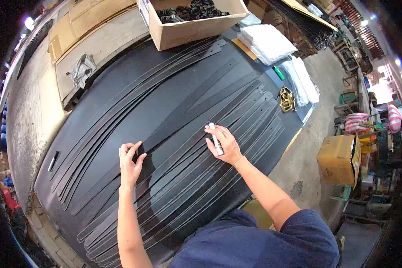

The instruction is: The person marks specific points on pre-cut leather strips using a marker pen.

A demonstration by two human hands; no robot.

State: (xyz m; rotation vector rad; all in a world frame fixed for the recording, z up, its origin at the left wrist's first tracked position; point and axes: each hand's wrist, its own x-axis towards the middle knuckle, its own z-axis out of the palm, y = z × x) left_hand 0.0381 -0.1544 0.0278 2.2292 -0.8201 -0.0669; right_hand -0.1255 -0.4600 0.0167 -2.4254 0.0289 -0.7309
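The right hand (228, 148) is gripping a white marker (216, 142) near the middle of the frame, with the tip pointing up over the black strips (243, 117). The left hand (130, 166) is reaching to a dark strip just left of the middle, its fingers bending and its thumb near them; I cannot tell if it is pinching the strip. Many strips are lying in long rows on a big black sheet (165, 107), from the lower left up to the upper right. More strips are curving along the left side, and a black pen (53, 161) is lying at the far left. Gold rings (287, 99), a green tube (278, 73) and white packs (267, 43) are sitting at the upper right. A box (194, 31) is standing at the top, holding black things (194, 11).
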